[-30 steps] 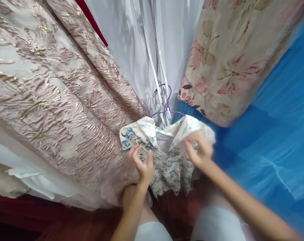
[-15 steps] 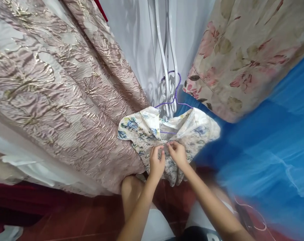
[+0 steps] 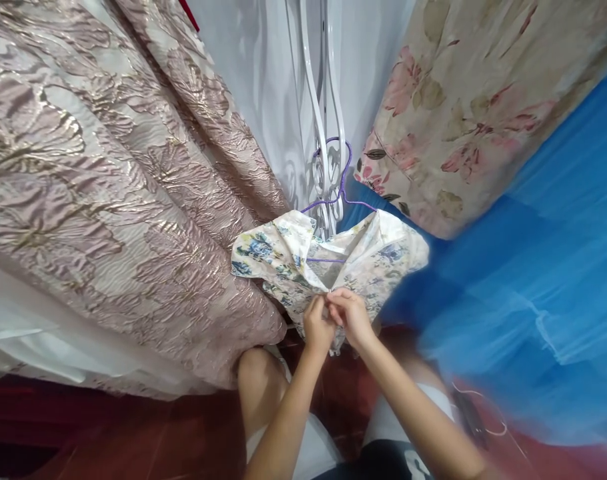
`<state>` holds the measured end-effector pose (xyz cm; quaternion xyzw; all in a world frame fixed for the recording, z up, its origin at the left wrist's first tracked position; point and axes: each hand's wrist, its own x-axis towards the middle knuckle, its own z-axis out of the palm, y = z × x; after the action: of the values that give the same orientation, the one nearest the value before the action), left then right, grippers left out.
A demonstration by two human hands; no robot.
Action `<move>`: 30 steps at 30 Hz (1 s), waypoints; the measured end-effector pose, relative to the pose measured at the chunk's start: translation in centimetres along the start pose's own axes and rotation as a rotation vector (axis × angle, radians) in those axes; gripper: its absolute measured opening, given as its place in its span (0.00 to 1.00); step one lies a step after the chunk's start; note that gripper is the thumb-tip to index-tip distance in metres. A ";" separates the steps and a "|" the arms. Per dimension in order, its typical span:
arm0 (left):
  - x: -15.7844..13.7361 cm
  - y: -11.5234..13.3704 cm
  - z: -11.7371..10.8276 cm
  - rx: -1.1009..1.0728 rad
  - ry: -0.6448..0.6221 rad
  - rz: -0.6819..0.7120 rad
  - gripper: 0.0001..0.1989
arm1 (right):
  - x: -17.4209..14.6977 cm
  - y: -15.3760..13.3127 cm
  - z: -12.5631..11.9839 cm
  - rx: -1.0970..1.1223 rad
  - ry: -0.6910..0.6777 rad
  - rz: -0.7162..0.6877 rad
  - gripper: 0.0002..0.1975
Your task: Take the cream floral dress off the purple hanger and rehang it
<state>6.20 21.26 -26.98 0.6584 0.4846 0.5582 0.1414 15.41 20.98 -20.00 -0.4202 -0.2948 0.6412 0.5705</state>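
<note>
A white floral shirt (image 3: 263, 250) with blue and yellow flowers hangs from a purple hanger (image 3: 344, 180). Its collar is spread, and the neck opening runs down to a point at the front. At that point my left hand (image 3: 318, 323) and my right hand (image 3: 351, 313) meet, fingers closed on the shirt's front edges. Both hands pinch the cloth with fingertips nearly touching. Whether a button lies between the fingers is hidden. The lower part of the shirt hangs behind my hands and wrists.
White metal rods with curls (image 3: 316, 100) stand behind the hanger. A pink and gold embossed fabric (image 3: 183, 267) hangs at left. To the right hang a beige floral cloth (image 3: 463, 133) and a blue sheer fabric (image 3: 523, 280). A pale cable (image 3: 501, 427) lies on the reddish floor.
My hands have come together at the shirt's front, closing on the cloth. The neckline is now pulled down into a sharper V. The whole view has shifted slightly.
</note>
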 end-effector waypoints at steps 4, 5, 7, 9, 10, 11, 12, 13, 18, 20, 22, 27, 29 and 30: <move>-1.4 1.8 1.1 -0.049 -0.044 0.024 0.06 | -0.4 -2.5 1.0 0.054 0.021 -0.102 0.13; -1.7 2.2 1.3 -0.046 -0.057 0.027 0.06 | -0.5 -3.4 1.3 0.053 0.033 -0.131 0.13; -2.1 2.9 1.6 -0.030 -0.069 0.035 0.06 | -0.4 -5.4 1.8 0.040 0.049 -0.174 0.12; -2.2 3.3 1.8 -0.023 -0.069 0.052 0.08 | 0.0 -7.5 2.5 0.034 0.046 -0.192 0.11; -2.2 3.4 1.8 -0.027 -0.068 0.060 0.08 | 0.3 -8.4 2.8 0.038 0.037 -0.194 0.10; -2.2 3.5 1.9 -0.035 -0.068 0.067 0.08 | 0.6 -9.3 3.2 0.043 0.028 -0.191 0.09; -2.1 3.5 1.9 -0.043 -0.070 0.070 0.08 | 0.9 -10.1 3.5 0.051 0.017 -0.185 0.08; -2.0 3.4 1.9 -0.049 -0.070 0.073 0.08 | 1.2 -10.8 3.8 0.060 0.007 -0.178 0.07; -1.8 3.1 2.1 -0.047 -0.060 0.087 0.08 | 2.2 -13.3 4.6 0.135 0.013 -0.064 0.05; -2.1 2.9 2.2 -0.041 -0.063 0.090 0.08 | 2.5 -14.2 4.7 0.145 0.014 -0.018 0.06; -2.6 2.5 2.4 -0.033 -0.080 0.085 0.08 | 2.6 -14.9 4.8 0.137 0.000 -0.005 0.07; -3.5 1.6 2.2 -0.046 -0.124 0.024 0.07 | 2.3 -15.7 4.7 0.103 -0.059 -0.076 0.08; -2.3 2.0 1.4 -0.062 -0.122 0.025 0.06 | 1.9 -15.5 4.5 0.075 -0.069 -0.151 0.07; -1.1 2.6 0.7 -0.066 -0.100 0.044 0.05 | 1.7 -15.3 4.4 0.057 -0.069 -0.197 0.07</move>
<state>8.14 19.33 -25.99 0.6910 0.4438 0.5433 0.1746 18.99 25.76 -5.18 -0.3505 -0.3359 0.6041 0.6320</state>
